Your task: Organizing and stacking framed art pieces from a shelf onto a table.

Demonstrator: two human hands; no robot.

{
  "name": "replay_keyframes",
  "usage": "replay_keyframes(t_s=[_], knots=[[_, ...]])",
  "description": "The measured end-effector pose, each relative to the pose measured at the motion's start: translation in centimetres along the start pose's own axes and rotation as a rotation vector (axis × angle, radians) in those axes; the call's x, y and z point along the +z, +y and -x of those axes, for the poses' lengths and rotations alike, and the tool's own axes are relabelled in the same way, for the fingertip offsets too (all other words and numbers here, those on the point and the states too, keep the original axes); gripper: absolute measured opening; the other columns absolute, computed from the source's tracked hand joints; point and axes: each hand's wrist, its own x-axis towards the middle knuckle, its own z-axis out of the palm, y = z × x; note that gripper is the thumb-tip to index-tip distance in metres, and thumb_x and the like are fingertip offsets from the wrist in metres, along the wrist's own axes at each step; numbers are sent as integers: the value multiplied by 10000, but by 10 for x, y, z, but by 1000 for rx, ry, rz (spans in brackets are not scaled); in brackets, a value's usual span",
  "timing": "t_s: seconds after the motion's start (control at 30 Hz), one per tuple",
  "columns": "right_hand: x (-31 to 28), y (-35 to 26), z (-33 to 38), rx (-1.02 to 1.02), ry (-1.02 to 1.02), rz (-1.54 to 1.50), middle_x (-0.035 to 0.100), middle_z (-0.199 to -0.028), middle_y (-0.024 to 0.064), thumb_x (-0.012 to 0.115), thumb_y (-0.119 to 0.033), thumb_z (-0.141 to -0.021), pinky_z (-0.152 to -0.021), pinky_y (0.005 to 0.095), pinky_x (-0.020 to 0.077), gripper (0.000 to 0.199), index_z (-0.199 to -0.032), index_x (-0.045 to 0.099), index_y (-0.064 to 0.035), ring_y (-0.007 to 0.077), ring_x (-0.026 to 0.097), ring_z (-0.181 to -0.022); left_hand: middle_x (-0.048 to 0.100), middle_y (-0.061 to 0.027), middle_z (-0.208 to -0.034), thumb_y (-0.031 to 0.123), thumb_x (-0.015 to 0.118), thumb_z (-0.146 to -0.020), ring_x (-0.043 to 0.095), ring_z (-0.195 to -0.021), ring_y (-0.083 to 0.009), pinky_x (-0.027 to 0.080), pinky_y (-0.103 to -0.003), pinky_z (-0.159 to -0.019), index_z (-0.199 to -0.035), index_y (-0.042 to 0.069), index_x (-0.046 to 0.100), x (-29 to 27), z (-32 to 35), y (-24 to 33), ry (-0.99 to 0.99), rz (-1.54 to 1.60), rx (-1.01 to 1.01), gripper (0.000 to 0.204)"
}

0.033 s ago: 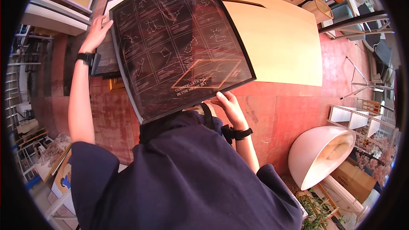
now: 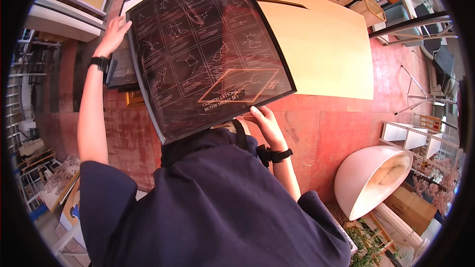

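Note:
I hold up a large black framed poster [image 2: 208,54] with pale star-pattern diagrams and an orange diamond outline; it is tilted in front of me. My left hand [image 2: 113,33] is stretched out and lies flat against its upper left edge. My right hand [image 2: 264,121] grips its lower edge from beneath, close to my chest. Each wrist wears a black band. My dark blue shirt [image 2: 213,207] fills the lower middle and hides the poster's bottom corner.
More dark frames [image 2: 121,71] and a small gold frame [image 2: 133,98] lie behind the poster on the left. A pale wooden panel [image 2: 321,44] lies on the red-brown floor [image 2: 336,128]. A white shell-shaped seat [image 2: 371,178] stands at right, and white shelving [image 2: 64,20] at upper left.

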Motion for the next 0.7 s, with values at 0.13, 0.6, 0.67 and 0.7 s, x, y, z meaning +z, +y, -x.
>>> replay_keyframes(t_s=[0.13, 0.6, 0.67, 0.7], knots=[[2, -4, 3, -42, -3, 15, 618, -1071, 104, 593, -300, -894, -915, 328, 436, 433, -1171, 543, 28, 171, 577, -990, 327, -208, -1422, 512, 464, -901, 266, -1353, -308, 217, -374, -1104, -1368, -28, 319, 25, -42, -17, 19, 7, -3, 728], [23, -5, 21, -113, -1, 60, 642, -999, 114, 508, -254, -952, -879, 309, 461, 326, -1096, 563, 33, 177, 602, -959, 486, -240, -1292, 471, 477, -904, 423, -1243, -365, 311, -397, -1042, -1294, 13, 455, 48, -78, -51, 89, 77, 0, 601], [26, -8, 23, -110, -3, 39, 643, -1005, 110, 503, -252, -954, -877, 309, 459, 316, -1089, 572, 25, 173, 599, -960, 492, -235, -1286, 445, 490, -907, 428, -1239, -355, 313, -393, -1040, -1285, 12, 464, 52, -78, -52, 85, 75, 29, 575], [31, -14, 27, -84, -13, 3, 643, -1011, 106, 498, -249, -956, -873, 307, 458, 307, -1082, 580, 19, 170, 598, -960, 497, -228, -1280, 408, 508, -906, 435, -1231, -343, 317, -386, -1035, -1274, 12, 473, 53, -77, -51, 103, 105, 63, 542]])
